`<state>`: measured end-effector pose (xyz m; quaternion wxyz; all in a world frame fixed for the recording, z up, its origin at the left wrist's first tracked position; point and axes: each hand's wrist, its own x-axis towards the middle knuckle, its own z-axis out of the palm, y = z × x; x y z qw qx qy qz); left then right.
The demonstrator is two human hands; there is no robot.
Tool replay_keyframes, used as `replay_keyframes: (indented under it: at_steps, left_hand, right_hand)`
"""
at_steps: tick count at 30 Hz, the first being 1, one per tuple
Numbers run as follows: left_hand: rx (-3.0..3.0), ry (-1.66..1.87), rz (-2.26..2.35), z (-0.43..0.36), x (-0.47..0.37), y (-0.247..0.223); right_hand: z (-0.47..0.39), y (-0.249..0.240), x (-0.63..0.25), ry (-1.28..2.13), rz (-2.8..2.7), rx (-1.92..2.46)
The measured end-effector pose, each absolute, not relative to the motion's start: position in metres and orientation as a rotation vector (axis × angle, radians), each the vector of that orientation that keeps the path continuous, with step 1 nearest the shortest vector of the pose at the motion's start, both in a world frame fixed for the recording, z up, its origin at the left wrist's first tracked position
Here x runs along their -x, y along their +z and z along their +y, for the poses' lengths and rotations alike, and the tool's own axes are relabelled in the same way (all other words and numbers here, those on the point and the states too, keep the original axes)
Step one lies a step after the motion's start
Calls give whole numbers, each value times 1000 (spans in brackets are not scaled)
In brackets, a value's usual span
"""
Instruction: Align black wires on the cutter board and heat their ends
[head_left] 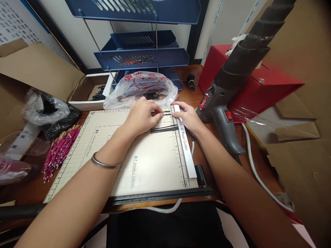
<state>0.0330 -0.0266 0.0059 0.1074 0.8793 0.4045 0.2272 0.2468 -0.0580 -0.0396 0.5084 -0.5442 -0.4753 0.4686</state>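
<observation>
My left hand (142,116) rests above the cream board of a paper cutter (152,162), thumb and fingertips pinched on thin black cords (167,113). These cords run right to the white strip (184,137) marked "Paper Cutter". My right hand (190,119) is at the strip's far end, its thumb on the cord ends by the strip and its forefinger curled beyond; its other fingers are partly hidden. Nearer me, a bundle of black cords (164,129) lies across the board with its right ends at the strip.
Magenta cords with gold tips (62,148) lie left of the board. Behind it are a clear plastic bag (139,86) with dark cords, a blue shelf rack (142,58) and a small black bundle (191,82). A grey heat gun (224,100) and red box (274,82) stand right.
</observation>
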Motion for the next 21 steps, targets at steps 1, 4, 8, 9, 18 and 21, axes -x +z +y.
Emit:
replay_keyframes:
  at_steps: [1, 4, 8, 9, 18, 21]
  left_hand:
    - [-2586, 663, 1189, -26, -33, 6]
    - [-2583, 662, 1192, -25, -32, 5]
    - [-2582, 663, 1191, -25, -32, 5]
    - [-2579, 655, 1189, -24, -33, 5]
    - [-2604, 640, 1157, -23, -37, 5]
    - [-2622, 604, 1164, -23, -37, 7]
  right_hand:
    - [-58, -40, -247, 1128, -1143, 1314]
    - [-57, -40, -246, 1125, -1136, 1315]
    - [-58, -38, -244, 1138, -1128, 1313]
    - [-59, -37, -244, 1138, -1120, 1314]
    - [-58, -37, -243, 1121, -1133, 1305]
    - [-58, -38, -244, 1114, -1148, 1292]
